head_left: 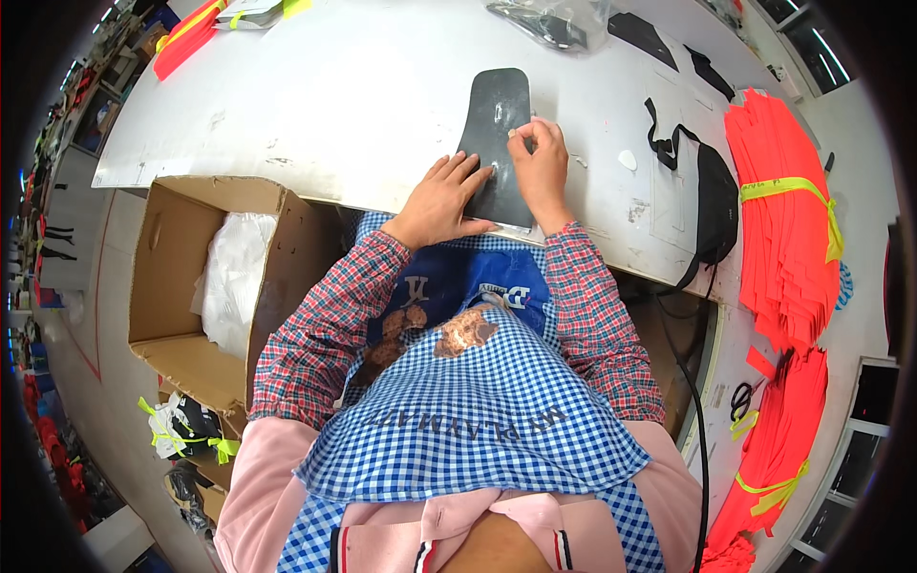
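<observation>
A flat black panel (499, 100), rounded at its far end and narrower in the middle, lies on the white table in front of me. My left hand (440, 200) rests spread on the panel's left edge, its fingers reaching onto the black surface. Over the panel's right side, my right hand (541, 172) pinches a small pale piece (512, 135) between thumb and fingertips. What that piece is, I cannot make out. Small light marks show on the panel near both hands.
An open cardboard box (177, 258) with white plastic inside stands left of my arm. Black strapped pouch (714, 201) lies right. Beyond it are bundled orange-red fabric strips (785, 229) and scissors (740, 401). A clear plastic bag (554, 21) sits at the back; a black cable (695, 411) hangs nearby.
</observation>
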Motion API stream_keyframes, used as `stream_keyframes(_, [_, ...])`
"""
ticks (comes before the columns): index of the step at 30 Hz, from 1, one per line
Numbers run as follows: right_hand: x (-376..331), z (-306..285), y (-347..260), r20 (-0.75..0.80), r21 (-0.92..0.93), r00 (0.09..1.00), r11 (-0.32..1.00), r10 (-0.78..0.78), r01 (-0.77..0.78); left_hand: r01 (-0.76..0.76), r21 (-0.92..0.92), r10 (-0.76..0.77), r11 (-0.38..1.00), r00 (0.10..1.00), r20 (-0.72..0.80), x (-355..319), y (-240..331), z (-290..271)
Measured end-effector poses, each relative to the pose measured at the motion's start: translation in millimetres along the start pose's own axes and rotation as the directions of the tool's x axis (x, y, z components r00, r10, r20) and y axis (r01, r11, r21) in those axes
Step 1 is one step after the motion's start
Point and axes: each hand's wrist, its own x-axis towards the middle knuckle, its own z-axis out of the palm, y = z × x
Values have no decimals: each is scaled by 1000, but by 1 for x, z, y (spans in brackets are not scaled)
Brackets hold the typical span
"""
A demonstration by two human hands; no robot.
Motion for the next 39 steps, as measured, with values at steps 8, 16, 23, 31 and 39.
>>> stream_keyframes(8, [-6, -15, -2, 124, -77, 971, 977, 206, -198, 18, -66, -20, 998, 999, -36, -1, -1, 1])
stream_keyframes(16, [-18, -13, -5, 14, -23, 999, 999, -31, 31, 19, -101, -25, 995, 998, -63, -2, -1, 0])
stream_keyframes(23, [-16, -8, 2, 245, 479, 901, 763, 359, -434, 24, -106, -29, 994, 999, -40, -2, 1, -1])
stream_keyframes(31, [-14, -21, -9, 416, 825, 843, 248, 342, -508, 112, -343, -169, 933, 976, -141, 2, 3, 0])
stream_keyframes(39, [13, 5, 32, 303, 677, 829, 506, 471, -535, 343, -586, -449, 734, 893, -40, -4, 3, -3])
